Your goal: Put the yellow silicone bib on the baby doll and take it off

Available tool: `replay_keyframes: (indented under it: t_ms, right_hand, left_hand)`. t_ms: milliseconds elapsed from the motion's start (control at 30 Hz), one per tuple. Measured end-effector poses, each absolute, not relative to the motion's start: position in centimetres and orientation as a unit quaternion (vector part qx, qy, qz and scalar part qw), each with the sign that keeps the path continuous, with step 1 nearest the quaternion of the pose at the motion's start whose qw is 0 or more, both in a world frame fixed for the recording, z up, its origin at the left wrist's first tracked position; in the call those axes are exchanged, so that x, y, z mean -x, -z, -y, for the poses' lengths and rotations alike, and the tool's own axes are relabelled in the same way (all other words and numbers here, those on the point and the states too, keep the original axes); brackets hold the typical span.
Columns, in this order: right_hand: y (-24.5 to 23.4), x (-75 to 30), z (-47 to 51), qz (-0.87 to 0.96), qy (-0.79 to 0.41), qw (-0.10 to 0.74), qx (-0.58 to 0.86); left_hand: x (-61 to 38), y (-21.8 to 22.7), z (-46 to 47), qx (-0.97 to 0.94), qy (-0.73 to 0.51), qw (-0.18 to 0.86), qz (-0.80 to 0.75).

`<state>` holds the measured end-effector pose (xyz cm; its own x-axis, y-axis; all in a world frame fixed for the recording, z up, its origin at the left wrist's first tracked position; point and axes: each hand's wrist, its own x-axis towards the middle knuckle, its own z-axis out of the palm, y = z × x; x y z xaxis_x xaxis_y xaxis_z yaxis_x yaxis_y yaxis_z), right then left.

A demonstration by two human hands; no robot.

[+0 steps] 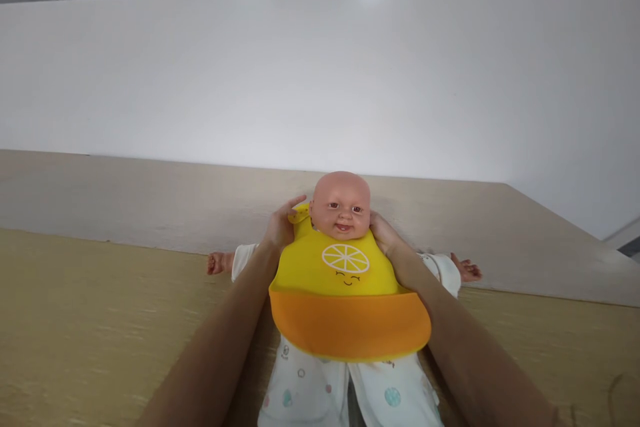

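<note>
Wood-grain table (90, 333), baby doll (340, 207) lying face-up on it, mid-frame.
Left hand (280, 227) and right hand (385, 233) at either side of yellow-orange bib (345, 320) collar, by doll's neck; can't tell if pinching. White wall (320, 80) behind.

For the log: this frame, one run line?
left hand: on silicone bib | right hand: on silicone bib | wearer: baby doll

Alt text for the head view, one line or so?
The left hand and right hand rest at either side of the neck of a baby doll, touching its yellow silicone bib, which has an orange pocket. The doll lies face-up on a tan wood-grain table before a white wall.
</note>
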<state>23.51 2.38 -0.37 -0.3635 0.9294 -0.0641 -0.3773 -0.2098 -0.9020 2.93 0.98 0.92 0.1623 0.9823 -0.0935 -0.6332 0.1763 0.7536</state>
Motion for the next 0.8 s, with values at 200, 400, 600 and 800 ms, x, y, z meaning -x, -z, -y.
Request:
replay_keyframes:
  t_ms: [200, 400, 600, 800]
  right_hand:
    - [0.1, -23.32, -2.02, 0.422, -0.7, 0.472, 0.331]
    - [0.43, -23.43, -2.26, 0.421, -0.699, 0.472, 0.333]
    - [0.58, -23.6, -2.55, 0.434, -0.692, 0.47, 0.334]
    - [0.61, -23.65, -2.49, 0.419, -0.695, 0.481, 0.332]
  left_hand:
    - [-3.0, -0.67, -1.44, -0.277, -0.571, 0.687, -0.355]
    - [-3.27, -0.32, -1.33, -0.31, -0.575, 0.668, -0.356]
    - [-3.3, -0.07, -1.27, -0.339, -0.559, 0.677, -0.337]
    - [-2.94, -0.22, -1.4, -0.347, -0.547, 0.674, -0.356]
